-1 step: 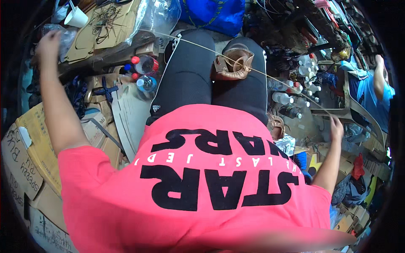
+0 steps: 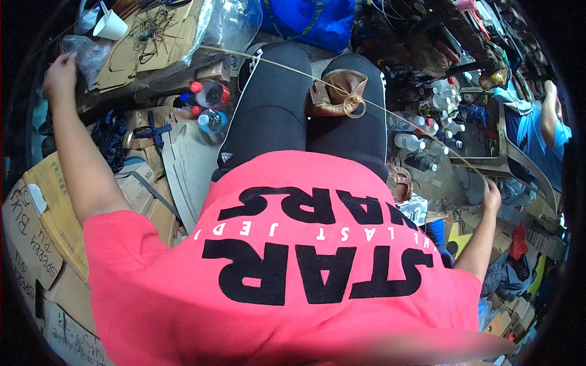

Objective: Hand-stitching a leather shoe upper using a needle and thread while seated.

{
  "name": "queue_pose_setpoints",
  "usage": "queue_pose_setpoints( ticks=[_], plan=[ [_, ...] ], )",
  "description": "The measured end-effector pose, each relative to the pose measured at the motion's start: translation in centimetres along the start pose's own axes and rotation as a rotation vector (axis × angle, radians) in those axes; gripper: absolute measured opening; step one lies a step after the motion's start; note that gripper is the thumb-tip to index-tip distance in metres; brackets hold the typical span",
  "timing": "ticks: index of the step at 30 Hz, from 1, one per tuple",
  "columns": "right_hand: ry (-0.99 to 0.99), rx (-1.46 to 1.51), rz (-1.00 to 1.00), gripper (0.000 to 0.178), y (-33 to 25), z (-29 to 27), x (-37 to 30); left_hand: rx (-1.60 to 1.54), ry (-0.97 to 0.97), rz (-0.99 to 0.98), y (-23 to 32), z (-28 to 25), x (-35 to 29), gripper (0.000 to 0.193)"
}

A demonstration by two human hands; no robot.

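Materials for you: cord (image 2: 281,66) looks like matt fibre, slightly rough. Your brown piece (image 2: 346,81) reads as leather, smooth with a low sheen. Your shirt (image 2: 183,293) is soft matt cloth; its black print looks flat, faintly fuzzy. Your trousers (image 2: 268,116) are matt knit-like cloth. Blue bag (image 2: 311,24) is plastic, glossy and creased. Clear sheet (image 2: 229,24) is thin shiny plastic film, wrinkled. Cup (image 2: 111,28) is smooth plastic. Bottle (image 2: 212,121) by your left leg: clear glossy plastic. Boxes (image 2: 27,238) at your left: matt cardboard, rough edges. Rail (image 2: 140,86) looks like rough dark wood.
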State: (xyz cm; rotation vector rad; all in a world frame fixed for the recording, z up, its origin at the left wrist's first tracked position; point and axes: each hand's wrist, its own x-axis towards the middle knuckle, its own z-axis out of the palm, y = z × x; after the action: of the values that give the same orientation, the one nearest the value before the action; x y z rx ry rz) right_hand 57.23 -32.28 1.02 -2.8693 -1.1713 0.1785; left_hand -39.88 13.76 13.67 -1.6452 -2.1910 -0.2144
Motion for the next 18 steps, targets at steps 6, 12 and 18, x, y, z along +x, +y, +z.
queue_pose_setpoints(
  ticks=[6,12,18],
  plan=[
    [-0.309,0.066,-0.153,0.047,-6.3,5.8,-0.7,-0.703,-0.234,0.212,14.6,1.2,-9.8,0.036],
    [-0.79,0.906,-0.526,0.041,-36.8,4.0,-10.7,-1.131,-0.702,0.882,29.1,-0.9,-26.2,0.042],
    [-0.829,0.963,-0.417,0.025,-36.1,3.9,-8.1,-1.086,-0.875,0.621,25.2,1.1,-22.9,0.022]
  ],
)
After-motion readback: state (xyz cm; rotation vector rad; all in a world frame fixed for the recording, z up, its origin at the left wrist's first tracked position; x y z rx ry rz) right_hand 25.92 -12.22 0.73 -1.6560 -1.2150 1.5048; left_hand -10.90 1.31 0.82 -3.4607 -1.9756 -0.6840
